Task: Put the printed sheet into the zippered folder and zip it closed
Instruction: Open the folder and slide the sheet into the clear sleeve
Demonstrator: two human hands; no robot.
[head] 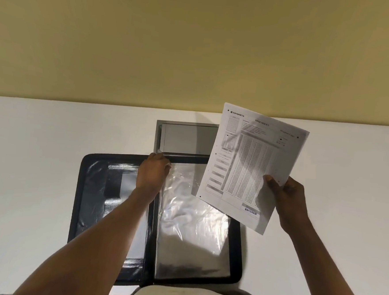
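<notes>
1. The black zippered folder (81, 199) lies open on the white tabletop (27, 158).
2. The left hand (152, 172) rests at its far edge, fingers curled together on the clear sleeve (192, 228).
3. The right hand (286, 200) holds the printed sheet (252, 165) above the folder's right side, fingers clamped on its near right edge.

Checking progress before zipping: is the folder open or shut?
Open: the zippered folder lies spread flat, its clear sleeve exposed; the right hand holds the printed sheet above it.

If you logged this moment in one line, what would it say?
folder: open flat on table | left hand: at sleeve's top edge | right hand: holds printed sheet above folder | zip: undone
</notes>
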